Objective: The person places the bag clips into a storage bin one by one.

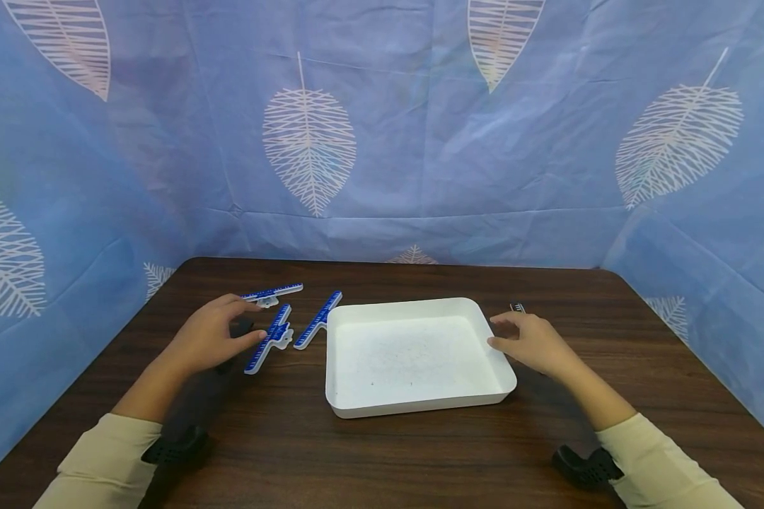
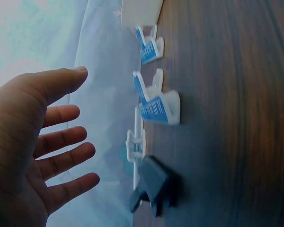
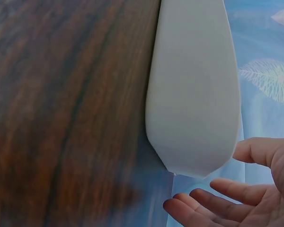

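Observation:
My left hand hovers over the left of the table, fingers spread and holding nothing. Close to it lies a long blue-and-white clip with ruler-like marks. A second such clip is behind the fingertips, and a third lies beside the tray. Partly hidden under the hand is a black clip, seen better in the left wrist view. My right hand is at the right side of a white rectangular tray, thumb tip right at its rim and fingers loosely extended outside it.
A small dark-and-white striped object shows behind the right hand, mostly hidden. The dark wood table has rounded far corners. A blue leaf-print cloth hangs behind it and along both sides.

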The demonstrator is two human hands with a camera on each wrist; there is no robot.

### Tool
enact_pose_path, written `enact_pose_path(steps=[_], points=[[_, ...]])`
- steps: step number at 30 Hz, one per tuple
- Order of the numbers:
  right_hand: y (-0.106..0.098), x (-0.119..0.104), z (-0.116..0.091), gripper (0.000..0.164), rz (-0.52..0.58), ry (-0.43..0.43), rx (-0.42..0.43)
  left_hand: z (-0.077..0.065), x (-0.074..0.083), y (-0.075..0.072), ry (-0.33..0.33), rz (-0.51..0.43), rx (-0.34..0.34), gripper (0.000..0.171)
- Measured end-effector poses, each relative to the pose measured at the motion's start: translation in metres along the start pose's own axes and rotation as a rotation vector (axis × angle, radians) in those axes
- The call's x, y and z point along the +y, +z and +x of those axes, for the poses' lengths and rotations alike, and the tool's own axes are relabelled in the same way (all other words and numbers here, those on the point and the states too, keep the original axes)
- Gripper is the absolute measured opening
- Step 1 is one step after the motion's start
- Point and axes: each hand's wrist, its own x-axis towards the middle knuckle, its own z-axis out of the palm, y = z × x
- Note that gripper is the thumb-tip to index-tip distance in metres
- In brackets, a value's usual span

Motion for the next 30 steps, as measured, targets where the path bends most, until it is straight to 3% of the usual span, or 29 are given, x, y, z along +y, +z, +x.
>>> enact_pose_path(steps=[13, 23, 30], points=[[0.003, 0.002, 0.001, 0.052, 0.174, 0.051, -0.077, -0.005, -0.022, -0.002, -0.071, -0.015, 0.000, 0.046], [0.003, 0.008, 0.002, 0.058, 0.456, 0.109, -0.195, -0.006, -0.036, 0.000, -0.139, -0.075, -0.075, 0.051], [0.000, 0.012, 0.004, 0.060, 0.546, 0.096, -0.244, -0.006, -0.039, -0.001, -0.172, -0.111, -0.103, 0.052]])
